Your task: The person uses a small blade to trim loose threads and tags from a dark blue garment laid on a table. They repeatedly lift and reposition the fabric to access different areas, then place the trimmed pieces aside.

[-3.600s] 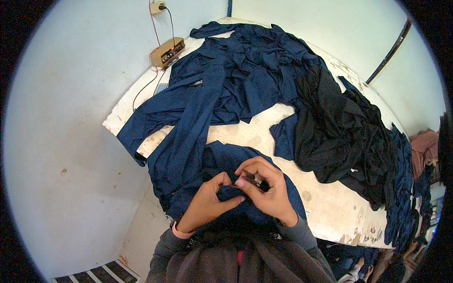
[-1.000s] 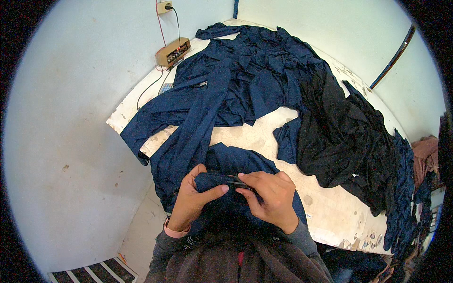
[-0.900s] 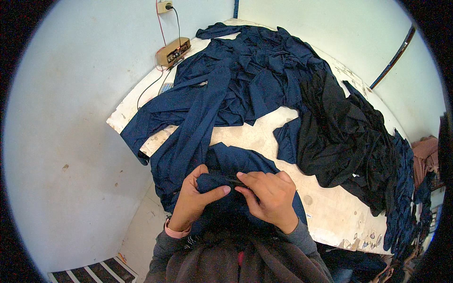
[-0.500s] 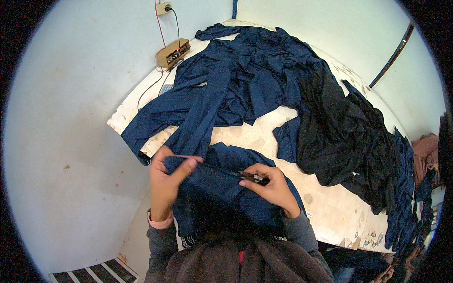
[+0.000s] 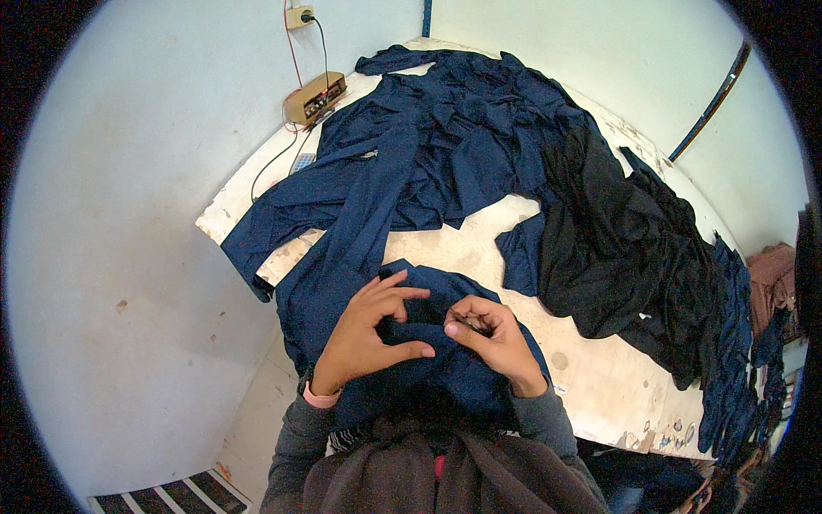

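Hands apart: my left hand (image 5: 361,336) spreads over navy cloth (image 5: 432,381) at the near edge of the table (image 5: 599,368); my right hand (image 5: 503,349) curls round a half-hidden dark tool (image 5: 483,330). Cloth looks light, limp; an edge pinch should suit.

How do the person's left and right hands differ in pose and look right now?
The left hand is open, thumb and fingers spread apart; the right hand is curled, thumb and fingers closed around a small dark tool, mostly hidden.
The left wrist wears a pink band; the right shows none.
Both are bare hands above navy cloth, with grey sleeves.
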Demonstrator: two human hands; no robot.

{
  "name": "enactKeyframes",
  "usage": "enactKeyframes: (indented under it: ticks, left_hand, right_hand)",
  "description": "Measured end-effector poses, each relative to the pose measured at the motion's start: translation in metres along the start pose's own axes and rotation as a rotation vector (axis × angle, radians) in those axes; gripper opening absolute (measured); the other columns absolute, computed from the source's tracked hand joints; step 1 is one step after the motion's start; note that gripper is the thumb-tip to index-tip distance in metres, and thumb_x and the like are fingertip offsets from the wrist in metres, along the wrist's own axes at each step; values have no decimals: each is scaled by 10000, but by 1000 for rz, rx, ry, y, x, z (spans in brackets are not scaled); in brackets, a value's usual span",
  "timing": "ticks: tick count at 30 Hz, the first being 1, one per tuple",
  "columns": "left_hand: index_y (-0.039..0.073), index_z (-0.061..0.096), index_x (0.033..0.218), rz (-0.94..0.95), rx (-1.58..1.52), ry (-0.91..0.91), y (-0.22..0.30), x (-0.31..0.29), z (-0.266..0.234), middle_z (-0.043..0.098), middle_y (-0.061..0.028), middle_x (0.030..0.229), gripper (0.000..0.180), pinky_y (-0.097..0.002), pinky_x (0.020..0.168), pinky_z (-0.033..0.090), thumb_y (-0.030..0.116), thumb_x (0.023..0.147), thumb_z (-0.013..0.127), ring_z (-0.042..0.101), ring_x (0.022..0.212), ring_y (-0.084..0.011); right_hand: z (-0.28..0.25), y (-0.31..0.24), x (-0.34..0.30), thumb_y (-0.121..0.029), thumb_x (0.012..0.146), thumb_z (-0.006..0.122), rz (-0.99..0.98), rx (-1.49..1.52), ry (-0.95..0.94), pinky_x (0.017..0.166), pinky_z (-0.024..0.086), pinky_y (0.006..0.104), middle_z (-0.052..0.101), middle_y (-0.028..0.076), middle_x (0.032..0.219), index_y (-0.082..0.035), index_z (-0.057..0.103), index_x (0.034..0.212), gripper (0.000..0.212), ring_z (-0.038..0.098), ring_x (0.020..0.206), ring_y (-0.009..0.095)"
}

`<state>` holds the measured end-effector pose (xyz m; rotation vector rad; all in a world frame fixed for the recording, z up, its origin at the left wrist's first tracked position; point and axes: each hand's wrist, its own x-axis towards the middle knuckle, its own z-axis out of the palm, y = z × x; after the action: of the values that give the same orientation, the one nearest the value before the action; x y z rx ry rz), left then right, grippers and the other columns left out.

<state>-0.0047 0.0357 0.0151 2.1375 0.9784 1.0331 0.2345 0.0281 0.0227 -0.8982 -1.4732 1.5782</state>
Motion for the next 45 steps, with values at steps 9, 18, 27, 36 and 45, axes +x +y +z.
enactKeyframes:
  ticks: [9,18,27,36,45]
  left_hand:
    - [161,322,743,-592,-864,174,37,-13,12,727,-79,1003,557,-223,750,457,-13,750,851,635,990,-95]
    - [182,367,784,-665,-925,205,45,-13,10,707,-54,997,507,-195,709,422,-35,768,825,530,821,-32]
    - [176,395,792,-681,-977,209,53,-8,16,656,-4,922,488,-199,742,428,-1,724,845,543,815,-55]
    - [162,301,713,-688,-743,190,52,-11,12,407,83,743,531,-206,696,399,-30,835,781,580,925,-48]
    - [113,305,728,-243,-347,491,25,4,-45,644,-81,773,462,-246,721,463,-28,902,709,719,888,-207]
  right_hand:
    - [-11,2,-7,-90,890,748,-144,-193,188,694,467,236,679,12,916,-28,660,1022,170,606,803,68]
    - [2,-28,-17,-150,757,828,-559,-845,301,623,440,305,736,49,950,-94,708,1007,282,672,727,204]
    - [8,-35,-19,-158,695,841,-611,-959,244,582,350,316,740,26,893,-113,734,963,292,659,682,168]
    - [9,-25,-18,-197,746,838,-702,-996,277,581,368,307,725,-4,891,-145,719,1045,325,662,719,142]
    - [11,21,-6,-161,841,829,37,-245,-144,665,453,238,648,-30,839,-33,689,987,240,548,766,17]
